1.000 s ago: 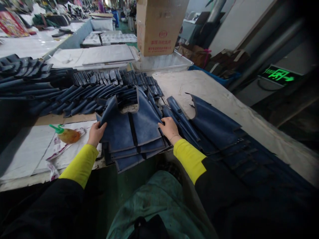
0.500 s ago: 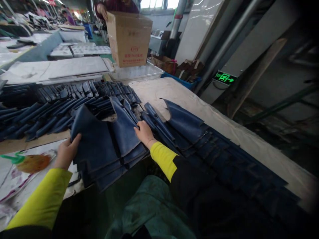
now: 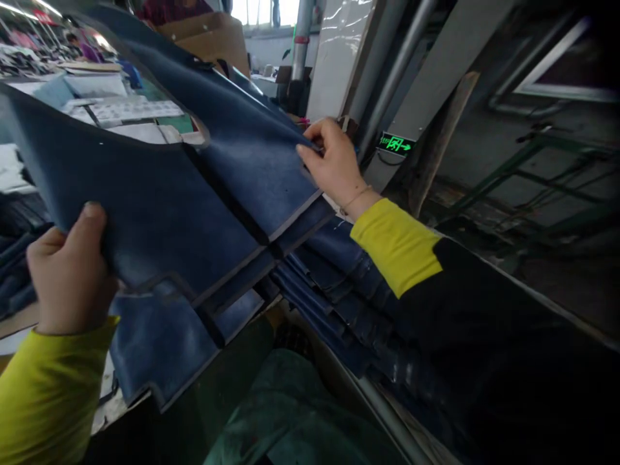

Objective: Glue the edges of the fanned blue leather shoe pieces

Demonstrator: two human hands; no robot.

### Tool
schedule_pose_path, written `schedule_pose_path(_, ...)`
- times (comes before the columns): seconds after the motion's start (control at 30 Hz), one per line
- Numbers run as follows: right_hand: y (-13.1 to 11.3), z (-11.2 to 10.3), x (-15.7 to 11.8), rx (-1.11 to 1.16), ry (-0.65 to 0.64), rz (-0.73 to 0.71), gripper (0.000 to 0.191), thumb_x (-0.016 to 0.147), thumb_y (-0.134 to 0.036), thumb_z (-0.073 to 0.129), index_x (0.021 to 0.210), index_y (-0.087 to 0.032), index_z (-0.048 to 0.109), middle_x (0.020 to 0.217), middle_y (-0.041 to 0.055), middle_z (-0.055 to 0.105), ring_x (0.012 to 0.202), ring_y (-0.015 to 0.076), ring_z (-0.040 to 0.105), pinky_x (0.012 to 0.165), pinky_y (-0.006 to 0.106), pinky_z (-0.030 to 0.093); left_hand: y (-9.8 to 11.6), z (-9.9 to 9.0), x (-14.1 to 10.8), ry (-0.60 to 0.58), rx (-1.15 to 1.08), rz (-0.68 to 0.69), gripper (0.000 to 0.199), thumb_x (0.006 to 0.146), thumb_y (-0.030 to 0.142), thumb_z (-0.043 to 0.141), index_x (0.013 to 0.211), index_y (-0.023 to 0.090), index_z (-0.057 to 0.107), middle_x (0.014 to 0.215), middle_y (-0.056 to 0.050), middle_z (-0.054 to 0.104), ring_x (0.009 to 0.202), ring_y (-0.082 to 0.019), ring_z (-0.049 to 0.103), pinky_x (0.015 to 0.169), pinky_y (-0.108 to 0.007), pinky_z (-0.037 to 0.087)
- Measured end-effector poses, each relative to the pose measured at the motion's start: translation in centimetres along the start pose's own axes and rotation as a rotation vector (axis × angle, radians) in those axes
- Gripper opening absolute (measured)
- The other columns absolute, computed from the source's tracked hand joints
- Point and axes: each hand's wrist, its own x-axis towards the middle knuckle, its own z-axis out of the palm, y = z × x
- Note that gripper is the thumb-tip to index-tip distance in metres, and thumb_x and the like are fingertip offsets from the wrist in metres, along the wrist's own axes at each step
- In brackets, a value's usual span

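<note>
Two edges of the blue panel (image 3: 145,219) stay gripped by left hand (image 3: 72,271) and right hand (image 3: 334,161), but it now hangs higher, above blue pieces (image 3: 314,297) on the table (image 3: 111,407); an exit sign (image 3: 396,144) glows beyond.

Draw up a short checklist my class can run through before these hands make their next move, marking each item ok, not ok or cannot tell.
1. Left hand gripping the left edge of the blue panel: ok.
2. Right hand gripping the panel's right edge: ok, thumb and fingers close on it.
3. Dark strip on the panel uncovered by either hand: ok.
4. Held panel separate from the blue pieces beneath: cannot tell, they overlap in this view.
5. Stacked pieces at right fully in sight: not ok, the right sleeve hides part of them.
</note>
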Motion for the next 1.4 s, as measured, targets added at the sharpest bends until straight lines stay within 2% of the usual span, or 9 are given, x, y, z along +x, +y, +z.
schedule_pose_path(0.13,4.8,-4.8,0.6,-0.15,0.029,0.028,0.011,0.084,-0.017,0.057,0.087,-0.021,0.047,0.094,0.0019,0.057,0.09,0.0149,0.051,0.086,0.03,0.041,0.6,7.3,-0.2,-0.177,-0.245,0.005,0.041,0.07,0.044,0.067,0.054,0.014,0.044,0.048,0.008,0.034,0.041,-0.002,0.029,0.038,-0.015,0.03)
schedule_pose_path(0.3,11.6,-6.8,-0.3,-0.251,0.032,0.05,0.007,0.086,-0.024,0.052,0.091,-0.021,0.049,0.098,0.0047,0.058,0.092,0.0189,0.051,0.086,0.036,0.042,0.7,15.0,-1.5,-0.369,-0.432,-0.116,0.034,0.065,0.042,0.072,0.068,0.011,0.059,0.053,0.004,0.05,0.043,-0.005,0.043,0.039,-0.016,0.038)
schedule_pose_path(0.43,17.1,-5.4,-2.5,-0.287,-0.007,0.136,0.011,0.085,-0.024,0.05,0.095,-0.02,0.05,0.1,0.0059,0.058,0.097,0.0224,0.053,0.088,0.039,0.042,-1.1,20.1,-3.0,-0.505,-0.289,-0.149,0.029,0.069,0.042,0.066,0.069,0.014,0.059,0.056,0.002,0.053,0.044,-0.007,0.046,0.041,-0.018,0.04)
schedule_pose_path(0.6,22.5,-0.6,-9.7,-0.297,-0.201,0.46,0.016,0.08,-0.018,0.052,0.096,-0.018,0.053,0.103,0.0102,0.061,0.099,0.0245,0.055,0.088,0.039,0.043,-8.3,25.1,-6.2,-0.779,0.285,-0.116,0.034,0.077,0.042,0.047,0.083,0.013,0.063,0.064,-0.003,0.062,0.054,-0.014,0.056,0.048,-0.022,0.043)
schedule_pose_path(0.7,24.6,1.8,-14.1,-0.303,-0.382,0.695,0.018,0.079,-0.016,0.052,0.097,-0.015,0.055,0.102,0.013,0.063,0.097,0.0255,0.057,0.087,0.038,0.043,-12.3,26.2,-8.0,-0.904,0.512,-0.107,0.024,0.068,0.037,0.056,0.071,0.014,0.064,0.06,-0.006,0.062,0.06,-0.019,0.06,0.054,-0.026,0.044)
schedule_pose_path(0.8,26.1,2.5,-15.7,-0.294,-0.4,0.737,0.019,0.081,-0.018,0.051,0.099,-0.014,0.055,0.104,0.0131,0.063,0.096,0.0243,0.057,0.087,0.036,0.043,-13.7,26.2,-8.5,-0.969,0.651,-0.046,0.027,0.07,0.041,0.054,0.073,0.016,0.064,0.067,-0.008,0.066,0.068,-0.022,0.062,0.059,-0.027,0.044)
schedule_pose_path(0.93,27.0,2.6,-13.8,-0.268,-0.372,0.679,0.021,0.082,-0.019,0.051,0.102,-0.015,0.055,0.104,0.0107,0.063,0.097,0.0226,0.057,0.087,0.034,0.042,-13.4,26.2,-8.4,-1.005,0.775,0.03,0.035,0.077,0.047,0.047,0.078,0.016,0.064,0.076,-0.01,0.068,0.076,-0.024,0.064,0.064,-0.028,0.044)
schedule_pose_path(1.1,26.7,3.4,-11.6,-0.281,-0.327,0.614,0.021,0.083,-0.019,0.05,0.103,-0.014,0.055,0.104,0.0119,0.063,0.097,0.024,0.056,0.087,0.035,0.042,-13.3,26.5,-8.8,-0.952,0.864,0.094,0.043,0.082,0.051,0.038,0.08,0.016,0.063,0.084,-0.014,0.068,0.084,-0.028,0.064,0.067,-0.031,0.044)
schedule_pose_path(1.4,28.1,3.8,-12.6,-0.422,-0.475,0.778,0.02,0.087,-0.028,0.051,0.098,-0.014,0.059,0.103,0.0155,0.064,0.097,0.0272,0.059,0.085,0.039,0.044,-12.8,27.6,-8.5,-1.006,1.079,0.238,0.046,0.086,0.05,0.032,0.092,0.017,0.063,0.093,-0.015,0.068,0.09,-0.03,0.064,0.069,-0.034,0.047)
